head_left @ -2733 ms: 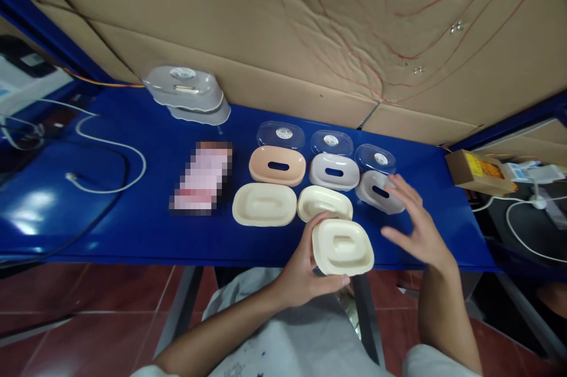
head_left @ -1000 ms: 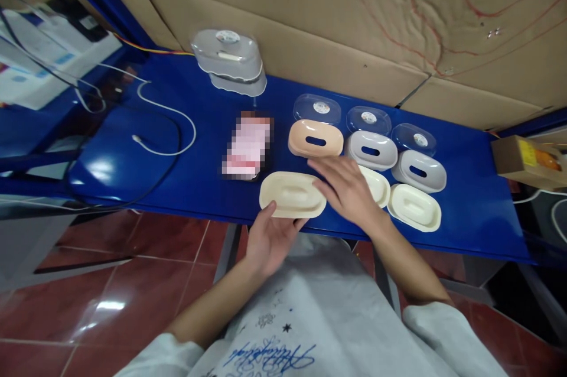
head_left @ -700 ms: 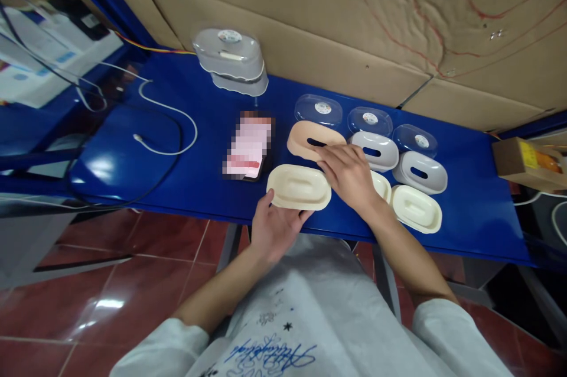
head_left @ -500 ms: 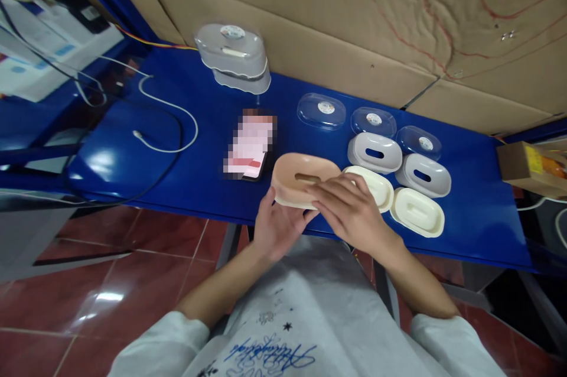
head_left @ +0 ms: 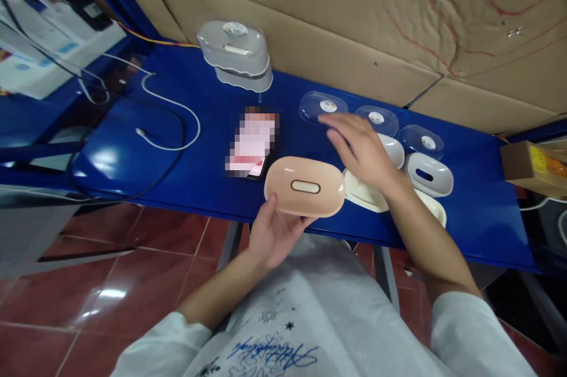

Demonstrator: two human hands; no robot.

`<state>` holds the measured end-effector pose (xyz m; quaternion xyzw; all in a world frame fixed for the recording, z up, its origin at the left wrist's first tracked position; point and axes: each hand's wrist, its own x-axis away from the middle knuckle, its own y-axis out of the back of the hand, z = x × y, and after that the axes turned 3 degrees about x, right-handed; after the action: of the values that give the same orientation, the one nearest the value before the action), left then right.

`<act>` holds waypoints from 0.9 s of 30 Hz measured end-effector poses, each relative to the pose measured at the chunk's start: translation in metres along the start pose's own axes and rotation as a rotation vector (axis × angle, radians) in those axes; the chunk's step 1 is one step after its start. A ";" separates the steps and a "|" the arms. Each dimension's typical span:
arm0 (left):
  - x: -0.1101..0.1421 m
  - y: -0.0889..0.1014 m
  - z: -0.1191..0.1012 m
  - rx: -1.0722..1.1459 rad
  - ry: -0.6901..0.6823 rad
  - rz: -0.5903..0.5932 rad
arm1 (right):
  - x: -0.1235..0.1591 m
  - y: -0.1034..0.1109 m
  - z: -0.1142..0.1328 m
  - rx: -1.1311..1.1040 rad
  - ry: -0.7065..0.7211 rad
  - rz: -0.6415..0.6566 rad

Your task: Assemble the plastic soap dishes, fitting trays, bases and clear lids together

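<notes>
My left hand is closed on a peach oval dish, thumb over the near rim and fingers underneath. A cream strip shows through the slot in the dish's floor. My right hand is off the dish, fingers extended, its fingertips over the near edge of the leftmost clear lid; whether they touch it I cannot tell. Under and beside the right hand and forearm are a partly covered grey slotted dish and two cream trays, one left and one right. Another grey slotted dish sits farther right.
Two more clear lids, a middle one and a right one, lie along the back. A lidded grey stack stands back left. Nearby is a phone; a white cable loops leftward. A cardboard box is at right.
My right hand has let go of the peach dish and moved up toward the clear lids. The dish in my left hand has tilted toward me, and cream now shows in its slot.
</notes>
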<state>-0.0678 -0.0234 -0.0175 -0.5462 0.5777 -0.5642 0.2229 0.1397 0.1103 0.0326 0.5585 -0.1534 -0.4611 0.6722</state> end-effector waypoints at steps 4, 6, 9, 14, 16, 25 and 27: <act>0.005 0.003 0.000 -0.006 -0.006 0.021 | -0.052 -0.024 -0.056 0.230 -0.175 0.237; 0.005 0.005 -0.001 -0.005 -0.010 0.021 | -0.061 -0.036 -0.068 0.266 -0.164 0.280; 0.002 0.005 0.000 -0.006 -0.008 0.010 | -0.056 -0.043 -0.068 0.246 -0.164 0.243; -0.006 0.001 0.005 -0.015 0.012 -0.018 | -0.025 -0.016 -0.034 0.109 -0.181 0.159; -0.008 0.000 0.008 -0.018 0.027 -0.019 | -0.003 0.003 -0.008 0.026 -0.124 0.067; 0.001 0.004 0.024 -0.134 0.099 0.064 | 0.086 0.016 0.074 0.029 0.023 0.058; 0.003 0.007 0.028 -0.147 0.084 0.054 | 0.093 0.006 0.072 0.049 0.013 0.046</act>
<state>-0.0464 -0.0390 -0.0300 -0.5212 0.6409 -0.5365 0.1725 0.1395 -0.0076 0.0328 0.5742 -0.1734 -0.4380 0.6697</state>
